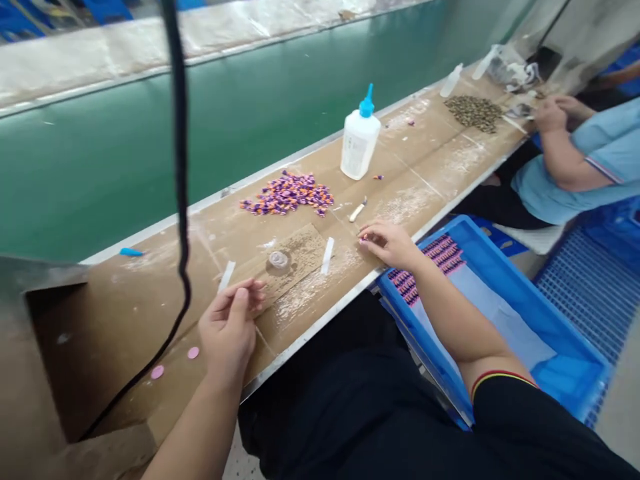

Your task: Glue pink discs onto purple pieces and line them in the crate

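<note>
My left grip (230, 333) is half curled just above the worktop (125, 320), fingers bent in and thumb raised. My own fingers hide the inside of the curl, so I cannot tell whether it holds anything. Nearest it lie a narrow white strip (226, 277) and a patch of brown card (297, 260) with a clear round disc (279, 259) on it. Two pink discs (193, 352) sit just left of that grip.

My right grip (387, 245) is nearly closed, its fingertips (364, 239) drawn together near the worktop's front edge. If something sits between them, it is too small to make out. A second white strip (327, 256) and a short white stick (357, 211) lie close by. Beyond them are a heap of purple-and-orange pieces (287, 193) and a glue bottle (359, 137) with a blue nozzle.

A black cable (180, 133) hangs across the view (annoyingly, right over the worktop). My right forearm partly covers a blue crate (495, 313) holding rows of purple-pink pieces (440, 257). At far right, a co-worker's hands (553, 113) overlap, hiding whatever they hold.
</note>
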A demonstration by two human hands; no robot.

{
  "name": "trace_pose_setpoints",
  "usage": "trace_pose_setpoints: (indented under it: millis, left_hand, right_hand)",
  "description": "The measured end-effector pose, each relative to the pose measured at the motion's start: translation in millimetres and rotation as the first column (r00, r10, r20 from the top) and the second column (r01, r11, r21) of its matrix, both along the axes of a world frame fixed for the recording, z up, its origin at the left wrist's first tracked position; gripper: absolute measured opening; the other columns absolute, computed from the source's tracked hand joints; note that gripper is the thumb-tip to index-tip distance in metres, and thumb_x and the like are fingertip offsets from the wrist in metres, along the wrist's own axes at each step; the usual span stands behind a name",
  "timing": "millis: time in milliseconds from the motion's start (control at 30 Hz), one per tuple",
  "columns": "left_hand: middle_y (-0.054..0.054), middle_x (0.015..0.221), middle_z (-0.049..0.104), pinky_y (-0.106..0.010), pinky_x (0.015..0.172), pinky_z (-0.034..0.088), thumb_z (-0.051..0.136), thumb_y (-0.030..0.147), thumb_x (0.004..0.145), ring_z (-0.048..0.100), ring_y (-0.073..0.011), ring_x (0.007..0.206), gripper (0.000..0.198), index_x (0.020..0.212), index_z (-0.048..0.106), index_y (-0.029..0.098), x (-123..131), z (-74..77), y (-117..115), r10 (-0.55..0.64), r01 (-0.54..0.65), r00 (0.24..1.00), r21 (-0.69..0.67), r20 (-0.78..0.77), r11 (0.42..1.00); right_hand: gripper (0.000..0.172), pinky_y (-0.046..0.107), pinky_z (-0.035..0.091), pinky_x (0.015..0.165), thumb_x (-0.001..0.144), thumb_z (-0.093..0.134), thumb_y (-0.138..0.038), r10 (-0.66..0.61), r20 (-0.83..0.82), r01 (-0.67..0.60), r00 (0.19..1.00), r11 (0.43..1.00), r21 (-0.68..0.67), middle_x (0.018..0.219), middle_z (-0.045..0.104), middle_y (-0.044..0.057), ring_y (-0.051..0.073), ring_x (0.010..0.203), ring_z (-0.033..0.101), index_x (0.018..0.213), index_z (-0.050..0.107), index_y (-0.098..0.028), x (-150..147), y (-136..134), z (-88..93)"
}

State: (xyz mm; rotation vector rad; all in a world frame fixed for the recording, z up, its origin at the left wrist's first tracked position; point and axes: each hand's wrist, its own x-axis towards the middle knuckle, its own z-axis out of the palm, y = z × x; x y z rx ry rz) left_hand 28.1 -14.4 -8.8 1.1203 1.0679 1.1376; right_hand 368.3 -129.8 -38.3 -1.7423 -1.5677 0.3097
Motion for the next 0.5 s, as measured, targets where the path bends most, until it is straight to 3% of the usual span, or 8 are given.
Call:
trace_pose_setpoints:
  millis: [67, 133, 167, 233, 300, 333, 500]
  left_hand:
    - [-0.008, 0.079, 0.080, -0.023, 0.053, 0.051, 0.101, 0.058, 0.059, 0.067, -0.0149, 0.062, 0.048, 0.081, 0.083, 0.019, 3.4, 3.6, 0.6, 0.033, -0.034, 0.999, 0.011, 0.007, 0.999]
    - [-0.007, 0.075, 0.080, -0.024, 0.052, 0.051, 0.103, 0.055, 0.055, 0.066, -0.0153, 0.060, 0.047, 0.078, 0.082, 0.019, 7.0, 7.6, 1.4, 0.063, -0.064, 0.998, 0.033, 0.011, 0.997]
    - [-0.007, 0.073, 0.079, -0.025, 0.052, 0.051, 0.103, 0.053, 0.053, 0.066, -0.0153, 0.058, 0.046, 0.076, 0.082, 0.019, 8.8, 9.4, 1.7, 0.076, -0.076, 0.997, 0.046, 0.009, 0.996]
    - [-0.005, 0.072, 0.078, -0.026, 0.052, 0.050, 0.102, 0.049, 0.053, 0.065, -0.0156, 0.057, 0.040, 0.074, 0.081, 0.021, 11.8, 11.8, 2.3, 0.094, -0.093, 0.996, 0.078, -0.010, 0.993]
    - [-0.003, 0.069, 0.077, -0.029, 0.051, 0.050, 0.098, 0.044, 0.055, 0.065, -0.0170, 0.056, 0.033, 0.073, 0.080, 0.022, 13.9, 11.9, 2.7, 0.118, -0.109, 0.992, 0.142, -0.054, 0.984]
    - [-0.002, 0.068, 0.077, -0.030, 0.051, 0.050, 0.095, 0.041, 0.057, 0.065, -0.0180, 0.056, 0.030, 0.073, 0.080, 0.022, 14.7, 11.2, 2.9, 0.136, -0.118, 0.987, 0.180, -0.090, 0.976]
    - [-0.003, 0.075, 0.078, -0.039, 0.064, 0.055, 0.083, 0.035, 0.061, 0.068, -0.0214, 0.062, 0.029, 0.086, 0.080, 0.021, 16.5, 4.6, 3.6, 0.224, -0.141, 0.936, 0.294, -0.272, 0.945]
  right_hand:
    - [0.024, 0.041, 0.064, 0.092, 0.103, 0.065, -0.045, -0.210, -0.083, 0.212, 0.974, 0.977, 0.014, 0.113, 0.081, 0.007, 0.023, 0.101, 0.076, 0.112, 0.077, -0.027, 30.4, -34.6, -0.9]
    - [0.029, 0.040, 0.064, 0.093, 0.104, 0.060, -0.046, -0.476, -0.094, 0.476, 0.875, 0.879, -0.021, 0.109, 0.081, 0.007, 0.023, 0.098, 0.077, 0.117, 0.075, -0.025, 69.9, -79.7, -5.3]
    - [0.030, 0.041, 0.063, 0.094, 0.103, 0.058, -0.043, -0.595, -0.040, 0.590, 0.803, 0.803, -0.082, 0.110, 0.081, 0.008, 0.024, 0.098, 0.078, 0.119, 0.074, -0.023, 90.2, -102.8, -9.0]
    - [0.029, 0.042, 0.061, 0.097, 0.099, 0.057, -0.034, -0.752, 0.191, 0.771, 0.631, 0.580, -0.265, 0.110, 0.082, 0.010, 0.026, 0.100, 0.077, 0.118, 0.074, -0.020, 126.3, -143.7, -19.6]
    - [0.027, 0.043, 0.060, 0.098, 0.093, 0.061, -0.027, -0.767, 0.345, 0.828, 0.541, 0.413, -0.379, 0.103, 0.082, 0.013, 0.029, 0.101, 0.077, 0.111, 0.076, -0.017, 151.3, -172.6, -33.4]
    - [0.025, 0.042, 0.059, 0.097, 0.090, 0.062, -0.025, -0.757, 0.387, 0.831, 0.527, 0.361, -0.424, 0.099, 0.082, 0.014, 0.031, 0.101, 0.077, 0.107, 0.077, -0.016, 159.3, -182.3, -40.9]
    - [0.025, 0.039, 0.058, 0.095, 0.090, 0.063, -0.022, -0.666, 0.513, 0.791, 0.542, 0.197, -0.580, 0.100, 0.084, 0.014, 0.032, 0.105, 0.077, 0.104, 0.082, -0.016, 176.5, -202.2, -73.1]
